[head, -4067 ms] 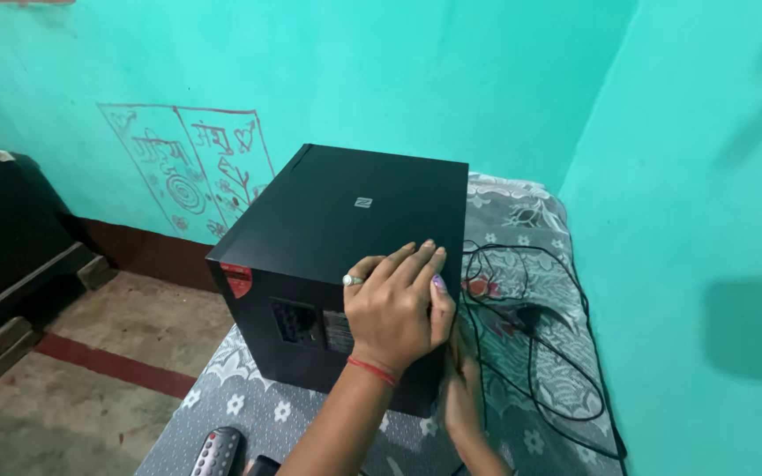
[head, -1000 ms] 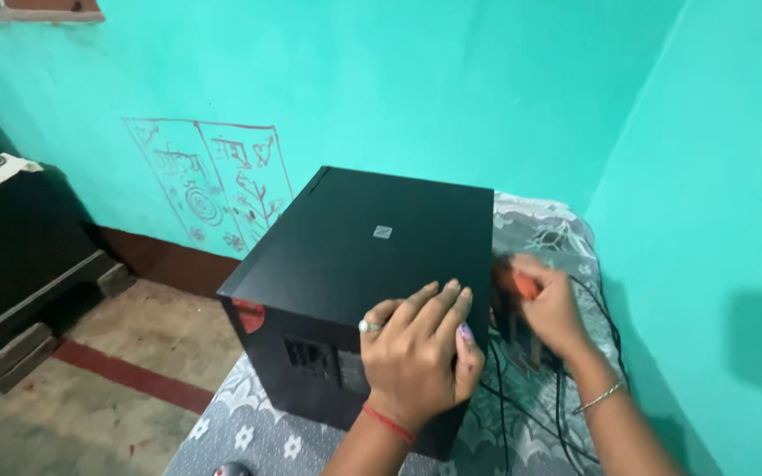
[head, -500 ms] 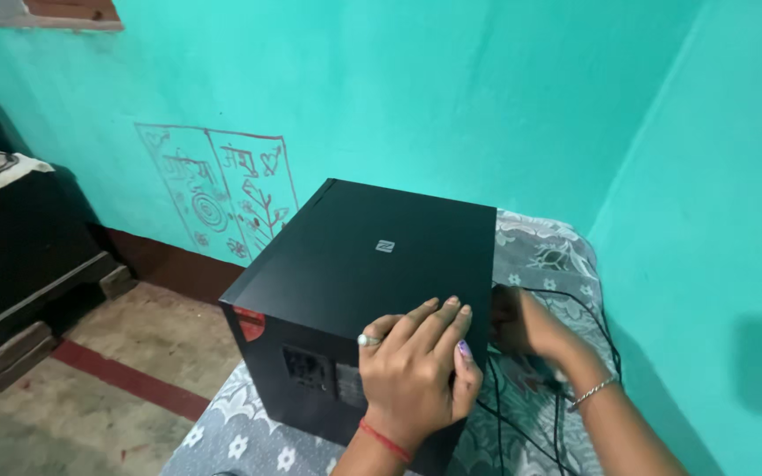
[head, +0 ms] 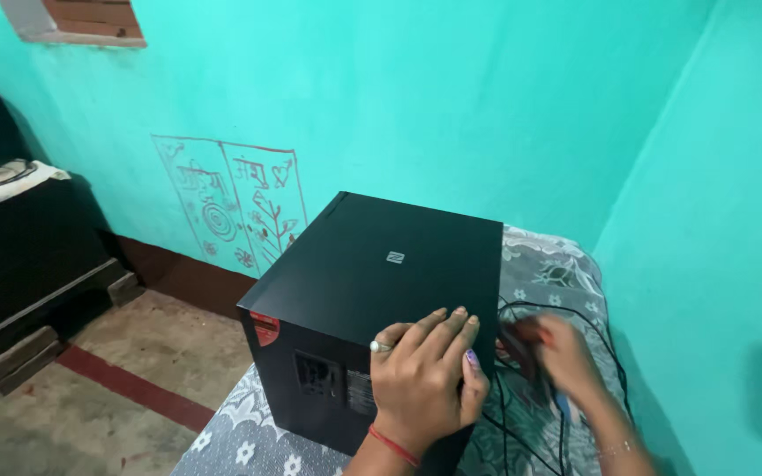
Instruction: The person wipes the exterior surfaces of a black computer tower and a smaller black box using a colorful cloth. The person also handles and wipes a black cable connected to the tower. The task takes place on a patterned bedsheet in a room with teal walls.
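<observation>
Speaker box [head: 372, 291] steadied by flat, open left hand [head: 425, 379]; right hand [head: 562, 353], blurred, among cables [head: 531, 414] beside it, grip unclear; connection unfinished.

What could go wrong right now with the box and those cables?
The black box stands at the left edge of the patterned bedcover, above the floor; only the left hand lies flat on its top, so a pull might tip it off. The right hand, blurred, works among loose black cables looping beside the box; a finger could snag one and drag a plug.
</observation>
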